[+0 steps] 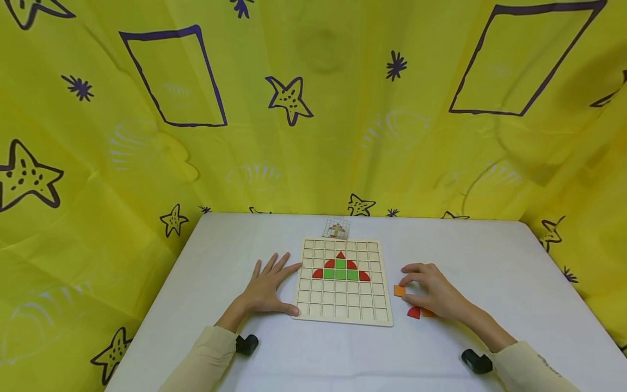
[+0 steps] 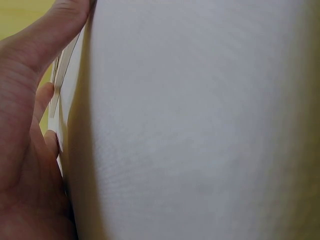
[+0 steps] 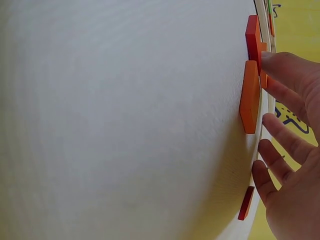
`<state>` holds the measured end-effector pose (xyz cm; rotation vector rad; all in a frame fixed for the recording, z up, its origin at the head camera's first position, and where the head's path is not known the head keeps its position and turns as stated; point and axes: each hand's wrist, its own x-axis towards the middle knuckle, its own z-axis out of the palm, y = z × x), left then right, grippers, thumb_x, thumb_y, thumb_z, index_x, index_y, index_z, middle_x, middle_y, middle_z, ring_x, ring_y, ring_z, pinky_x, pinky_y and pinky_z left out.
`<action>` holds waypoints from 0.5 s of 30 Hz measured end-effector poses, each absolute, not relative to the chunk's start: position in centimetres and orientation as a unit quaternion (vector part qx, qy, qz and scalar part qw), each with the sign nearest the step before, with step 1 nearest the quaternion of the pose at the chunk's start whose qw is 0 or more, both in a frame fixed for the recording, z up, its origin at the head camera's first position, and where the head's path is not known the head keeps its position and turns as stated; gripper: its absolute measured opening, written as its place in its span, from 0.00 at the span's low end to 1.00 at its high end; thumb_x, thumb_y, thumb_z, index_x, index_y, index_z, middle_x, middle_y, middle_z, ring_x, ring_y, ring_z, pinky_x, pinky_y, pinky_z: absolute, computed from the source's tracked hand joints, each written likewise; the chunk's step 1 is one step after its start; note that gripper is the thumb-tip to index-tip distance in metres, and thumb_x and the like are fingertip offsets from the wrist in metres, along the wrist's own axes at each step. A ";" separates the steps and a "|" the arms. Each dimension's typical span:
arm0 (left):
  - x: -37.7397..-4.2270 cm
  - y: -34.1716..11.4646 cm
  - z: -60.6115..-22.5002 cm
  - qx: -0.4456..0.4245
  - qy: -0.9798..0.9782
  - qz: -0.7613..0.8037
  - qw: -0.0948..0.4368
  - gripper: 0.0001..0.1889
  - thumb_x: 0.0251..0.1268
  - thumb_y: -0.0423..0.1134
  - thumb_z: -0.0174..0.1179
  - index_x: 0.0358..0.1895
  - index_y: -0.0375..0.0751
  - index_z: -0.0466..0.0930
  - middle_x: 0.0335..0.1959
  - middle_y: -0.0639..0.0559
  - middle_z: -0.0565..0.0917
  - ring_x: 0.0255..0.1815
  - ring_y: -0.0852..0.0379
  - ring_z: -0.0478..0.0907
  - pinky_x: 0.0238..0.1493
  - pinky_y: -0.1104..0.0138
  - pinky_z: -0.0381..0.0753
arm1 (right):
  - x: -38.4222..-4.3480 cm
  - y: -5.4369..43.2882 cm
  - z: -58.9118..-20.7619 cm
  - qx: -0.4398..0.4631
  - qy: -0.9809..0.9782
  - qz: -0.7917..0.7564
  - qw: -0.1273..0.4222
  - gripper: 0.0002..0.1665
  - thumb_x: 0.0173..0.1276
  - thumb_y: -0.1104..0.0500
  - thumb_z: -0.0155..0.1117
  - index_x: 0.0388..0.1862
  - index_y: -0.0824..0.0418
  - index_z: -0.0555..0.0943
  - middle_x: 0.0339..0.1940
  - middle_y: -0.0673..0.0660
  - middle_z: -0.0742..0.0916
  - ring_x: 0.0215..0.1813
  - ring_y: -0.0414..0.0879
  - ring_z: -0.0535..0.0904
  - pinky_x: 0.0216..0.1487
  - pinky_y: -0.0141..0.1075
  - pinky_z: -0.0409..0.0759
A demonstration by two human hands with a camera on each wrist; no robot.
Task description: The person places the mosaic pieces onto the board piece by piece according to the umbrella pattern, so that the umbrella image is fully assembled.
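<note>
A pale wooden grid board [image 1: 343,305] lies on the table, with green square tiles [image 1: 340,274] and red tiles [image 1: 364,276] set in its upper middle cells. My left hand [image 1: 266,288] rests with spread, straight fingers against the board's left edge; its thumb [image 2: 62,20] also shows in the left wrist view. To the board's right, my right hand [image 1: 436,291] pinches an orange square tile [image 1: 399,291] between thumb and index finger. Beneath that hand lie a red quarter-round tile [image 1: 413,312] and another orange tile [image 1: 428,313], partly hidden.
A small pattern card [image 1: 336,228] touches or nearly touches the board's far edge. One more small tile [image 3: 246,203] lies below the fingers in the right wrist view. Behind the white table [image 1: 235,234] hangs a yellow curtain [image 1: 323,147] with drawn stars.
</note>
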<state>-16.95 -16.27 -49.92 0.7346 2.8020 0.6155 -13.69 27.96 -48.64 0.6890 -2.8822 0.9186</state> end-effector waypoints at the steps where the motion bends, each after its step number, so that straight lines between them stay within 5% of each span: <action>1: -17.0 -16.3 -49.9 0.246 0.942 0.207 0.091 0.59 0.41 0.70 0.77 0.81 0.57 0.61 0.85 0.43 0.49 0.84 0.36 0.38 0.75 0.31 0.31 | -13.7 28.0 -48.6 0.222 -0.929 0.296 0.020 0.11 0.59 0.61 0.79 0.38 0.47 0.87 0.59 0.58 0.83 0.61 0.59 0.71 0.58 0.55 0.74; 15: -17.0 -16.3 -50.2 0.246 0.943 0.206 0.090 0.60 0.41 0.70 0.77 0.81 0.57 0.61 0.85 0.44 0.49 0.84 0.36 0.38 0.75 0.31 0.31 | -13.7 27.9 -48.8 0.230 -0.926 0.298 0.030 0.12 0.58 0.62 0.79 0.38 0.48 0.88 0.58 0.59 0.84 0.59 0.59 0.72 0.56 0.53 0.74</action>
